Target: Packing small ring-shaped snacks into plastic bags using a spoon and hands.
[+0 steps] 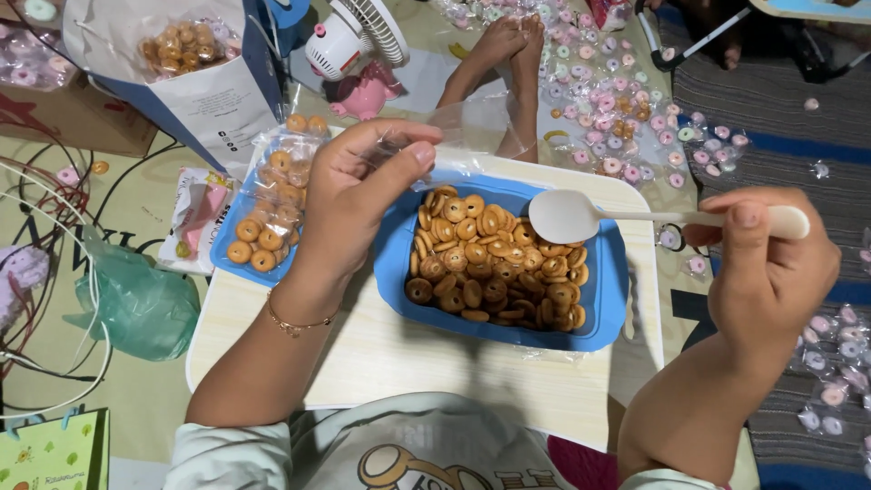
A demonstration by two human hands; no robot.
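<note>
My left hand (349, 186) pinches the mouth of a small clear plastic bag (481, 125), held just above the far left corner of a blue tray (608, 299). The tray is heaped with small round brown ring biscuits (490, 263). My right hand (767, 263) grips the handle of a white plastic spoon (567, 216). The spoon's empty bowl hovers over the biscuits at the tray's far right side. A thin gold bracelet sits on my left wrist.
The tray rests on a low pale wooden table (390, 363). Filled biscuit bags (272, 204) lie on a blue lid at left. A paper bag (195, 77), a small white fan (349, 41), someone's feet (508, 54), a green plastic bag (136, 304) and several wrapped pink candies (626, 118) surround it.
</note>
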